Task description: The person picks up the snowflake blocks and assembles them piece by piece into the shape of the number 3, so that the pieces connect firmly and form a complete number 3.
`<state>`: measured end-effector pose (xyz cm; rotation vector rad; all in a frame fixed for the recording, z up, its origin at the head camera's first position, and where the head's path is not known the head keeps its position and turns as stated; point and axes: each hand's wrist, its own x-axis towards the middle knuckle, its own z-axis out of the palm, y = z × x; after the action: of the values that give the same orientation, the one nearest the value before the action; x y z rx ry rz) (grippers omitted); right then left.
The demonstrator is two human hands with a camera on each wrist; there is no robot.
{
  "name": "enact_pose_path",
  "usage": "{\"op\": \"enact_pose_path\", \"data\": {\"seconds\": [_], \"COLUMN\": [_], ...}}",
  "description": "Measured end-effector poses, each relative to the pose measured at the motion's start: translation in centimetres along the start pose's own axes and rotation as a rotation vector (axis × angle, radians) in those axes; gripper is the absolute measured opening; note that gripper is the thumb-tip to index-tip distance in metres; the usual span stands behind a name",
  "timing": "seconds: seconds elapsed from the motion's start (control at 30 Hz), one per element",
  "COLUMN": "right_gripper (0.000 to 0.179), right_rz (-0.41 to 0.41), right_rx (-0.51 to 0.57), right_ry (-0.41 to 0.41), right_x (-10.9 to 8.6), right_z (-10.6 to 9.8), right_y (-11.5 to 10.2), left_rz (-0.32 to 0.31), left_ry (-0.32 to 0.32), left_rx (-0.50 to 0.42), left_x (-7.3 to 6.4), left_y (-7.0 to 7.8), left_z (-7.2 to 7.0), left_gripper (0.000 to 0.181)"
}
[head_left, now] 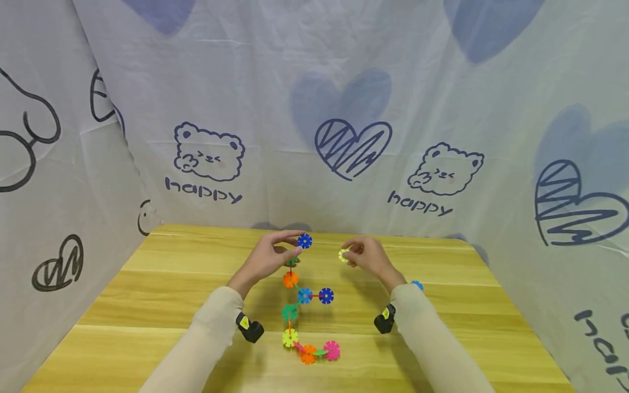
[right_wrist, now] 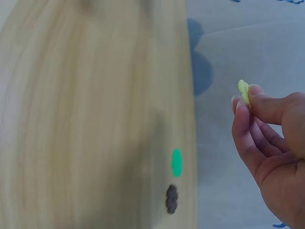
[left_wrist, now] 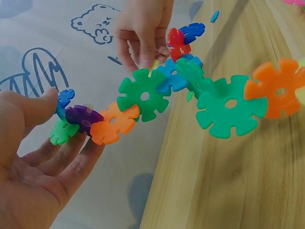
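My left hand (head_left: 265,257) grips the far end of a chain of interlocked plastic snowflake discs (head_left: 290,280). In the left wrist view, the thumb lies against a blue disc (left_wrist: 65,101), and the fingers are under the purple disc (left_wrist: 84,119) and a light green one (left_wrist: 63,132). Discs in orange, green, blue, yellow and pink run toward the near side of the table, with a short side branch ending in a dark blue disc (head_left: 326,296). To the right, apart from the chain, my right hand (head_left: 372,257) pinches a single pale yellow disc (right_wrist: 243,90) between thumb and fingertips.
A loose blue disc (head_left: 417,285) lies by the right sleeve on the wooden table (head_left: 162,305). Near the table's edge, the right wrist view has a green disc (right_wrist: 177,162) and a dark brown one (right_wrist: 171,199). A printed curtain (head_left: 275,164) hangs behind.
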<state>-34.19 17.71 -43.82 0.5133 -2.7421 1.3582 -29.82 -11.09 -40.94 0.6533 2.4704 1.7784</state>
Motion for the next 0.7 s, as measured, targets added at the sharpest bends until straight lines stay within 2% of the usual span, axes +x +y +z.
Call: {"op": "enact_pose_path", "data": {"seconds": [0.4,0.7], "right_gripper": [0.023,0.021], "right_rz": [-0.057,-0.108], "right_rx": [0.056,0.069], "right_ry": [-0.004,0.082], "right_x": [0.0,-0.4], "right_z": [0.0,0.8], "right_y": [-3.3,-5.7], "left_rz": [0.040,0.042], "left_ry": [0.001,0.006], "left_rx": [0.027,0.042], "left_x": [-0.1,0.0], "left_y": [-0.2,-0.2], "left_z": [0.1,0.3], "left_gripper": [0.043,0.042]}}
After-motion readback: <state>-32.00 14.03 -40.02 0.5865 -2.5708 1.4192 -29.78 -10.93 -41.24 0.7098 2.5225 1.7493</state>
